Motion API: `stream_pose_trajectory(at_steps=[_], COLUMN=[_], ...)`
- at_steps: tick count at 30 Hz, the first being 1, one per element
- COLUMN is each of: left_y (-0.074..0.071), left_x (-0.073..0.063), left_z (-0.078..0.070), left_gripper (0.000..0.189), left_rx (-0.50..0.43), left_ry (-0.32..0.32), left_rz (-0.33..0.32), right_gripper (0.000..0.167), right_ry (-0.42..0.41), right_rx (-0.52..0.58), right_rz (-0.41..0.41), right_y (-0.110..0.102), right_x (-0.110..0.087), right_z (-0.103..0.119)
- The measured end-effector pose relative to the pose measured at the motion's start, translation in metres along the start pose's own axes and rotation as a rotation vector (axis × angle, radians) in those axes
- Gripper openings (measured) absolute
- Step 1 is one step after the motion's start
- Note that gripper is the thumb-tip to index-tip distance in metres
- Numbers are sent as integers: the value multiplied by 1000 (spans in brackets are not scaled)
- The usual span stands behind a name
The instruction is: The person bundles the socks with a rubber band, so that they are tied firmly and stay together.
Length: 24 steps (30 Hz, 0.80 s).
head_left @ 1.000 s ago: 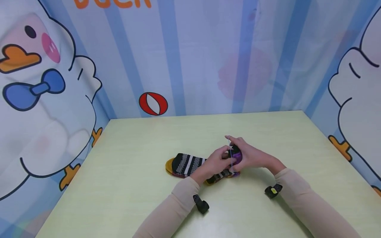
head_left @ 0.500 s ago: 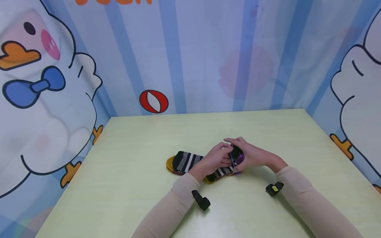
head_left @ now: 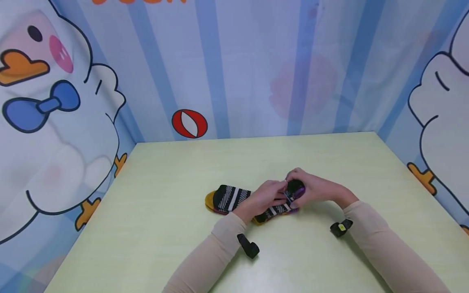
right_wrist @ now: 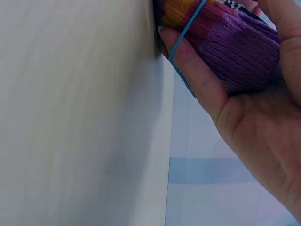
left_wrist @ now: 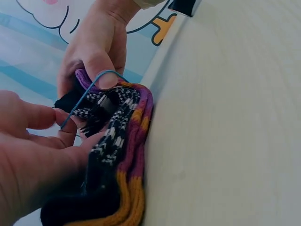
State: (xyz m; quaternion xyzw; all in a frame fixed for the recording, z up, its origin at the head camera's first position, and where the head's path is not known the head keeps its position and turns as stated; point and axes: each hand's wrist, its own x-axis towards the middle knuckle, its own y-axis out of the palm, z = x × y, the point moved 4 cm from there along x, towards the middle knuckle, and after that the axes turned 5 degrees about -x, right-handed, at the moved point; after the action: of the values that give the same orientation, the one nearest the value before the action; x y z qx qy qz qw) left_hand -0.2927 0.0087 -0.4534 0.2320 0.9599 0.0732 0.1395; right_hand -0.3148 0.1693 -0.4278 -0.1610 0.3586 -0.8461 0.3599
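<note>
A bundle of patterned socks, black and white with mustard and purple parts, lies across the table, its right end folded over. My right hand grips that purple end. A thin blue rubber band passes over the right thumb and, in the right wrist view, runs across the knitted fabric. My left hand reaches over the middle of the socks and pinches the band between thumb and fingertips. Part of the bundle is hidden beneath the left hand.
The pale table meets a striped blue cloth backdrop with cartoon ducks at both sides. A small black camera sits on the left wrist and another black camera on the right.
The band stood stretched nearly upright between the right fingers; now it lies lower and tilted against the folded end. The right fingertips have drawn in closer around the socks and shifted slightly right.
</note>
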Motion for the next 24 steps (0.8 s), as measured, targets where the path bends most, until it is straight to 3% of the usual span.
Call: stream_pose_trajectory(at_steps=[5, 11, 15, 20, 24], left_y=[-1, -2, 2, 7, 8], left_x=[-3, -7, -8, -10, -12], left_z=[1, -4, -7, -12, -14], left_gripper=[31, 34, 32, 28, 26], left_rx=[170, 706, 921, 1110, 1123], left_ry=[43, 200, 275, 262, 270], left_rz=[-88, -207, -252, -312, -298], right_gripper=[51, 45, 43, 44, 29], right_ry=[27, 38, 48, 88, 120], right_rx=[0, -58, -55, -28, 51], right_rz=[31, 52, 60, 95, 85], right_y=[-2, -1, -2, -5, -7], right_x=[-1, -2, -3, -6, -3], right_z=[-3, -7, -9, -8, -9])
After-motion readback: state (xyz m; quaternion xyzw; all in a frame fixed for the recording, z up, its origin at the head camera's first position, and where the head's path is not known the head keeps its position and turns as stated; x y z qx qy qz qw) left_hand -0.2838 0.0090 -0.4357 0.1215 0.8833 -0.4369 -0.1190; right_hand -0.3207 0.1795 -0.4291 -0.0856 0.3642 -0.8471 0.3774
